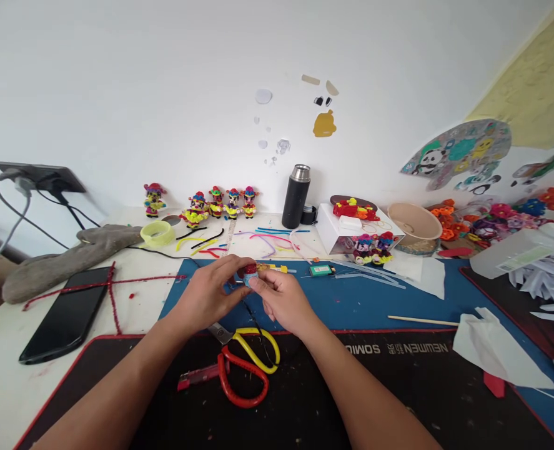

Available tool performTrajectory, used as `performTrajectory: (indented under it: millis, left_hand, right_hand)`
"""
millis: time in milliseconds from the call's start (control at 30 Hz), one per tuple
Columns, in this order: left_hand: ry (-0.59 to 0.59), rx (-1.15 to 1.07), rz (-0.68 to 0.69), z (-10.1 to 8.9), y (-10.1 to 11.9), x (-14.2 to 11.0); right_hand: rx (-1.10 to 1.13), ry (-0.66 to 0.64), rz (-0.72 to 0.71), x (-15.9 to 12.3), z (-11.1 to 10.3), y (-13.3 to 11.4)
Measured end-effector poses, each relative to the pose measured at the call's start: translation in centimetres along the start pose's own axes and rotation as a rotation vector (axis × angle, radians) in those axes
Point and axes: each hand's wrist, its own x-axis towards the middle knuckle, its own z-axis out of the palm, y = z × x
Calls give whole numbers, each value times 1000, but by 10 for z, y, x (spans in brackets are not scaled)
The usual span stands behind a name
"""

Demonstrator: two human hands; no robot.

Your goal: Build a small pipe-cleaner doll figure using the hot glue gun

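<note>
My left hand (215,287) pinches a small red and blue fuzzy piece (250,275), which looks made of pipe cleaner, between thumb and fingers. From the other side, my right hand (281,297) has its thumb and fingertips closed on the lower, blue part. The fingers hide much of the piece. A thin black strand (262,334) hangs below my hands and passes over the scissors. Those scissors (243,381), with one red and one yellow handle, lie on the black mat under my wrists. Beside them is a red utility knife (199,377).
Several pipe-cleaner figures (197,209) line the wall. A black thermos (296,197) stands near a white box (326,232). A phone (65,315) lies left under crossed red pipe cleaners (112,284). On the right are a stick (421,320), tissue (492,347) and bowl (415,224).
</note>
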Motion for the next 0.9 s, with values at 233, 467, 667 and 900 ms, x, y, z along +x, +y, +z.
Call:
performTrajectory:
  millis: [233, 467, 667, 900]
  left_hand:
    - [-20, -2, -4, 4, 0, -1]
    - [39, -66, -55, 1, -1, 0]
    - [66, -138, -112, 0, 1, 1]
    - [91, -226, -115, 4, 6, 0]
  right_hand:
    - [-5, 33, -21, 1, 0, 0]
    - [60, 14, -17, -2, 0, -6]
    - [242, -22, 44, -3, 1, -10]
    - [481, -78, 84, -2, 4, -5]
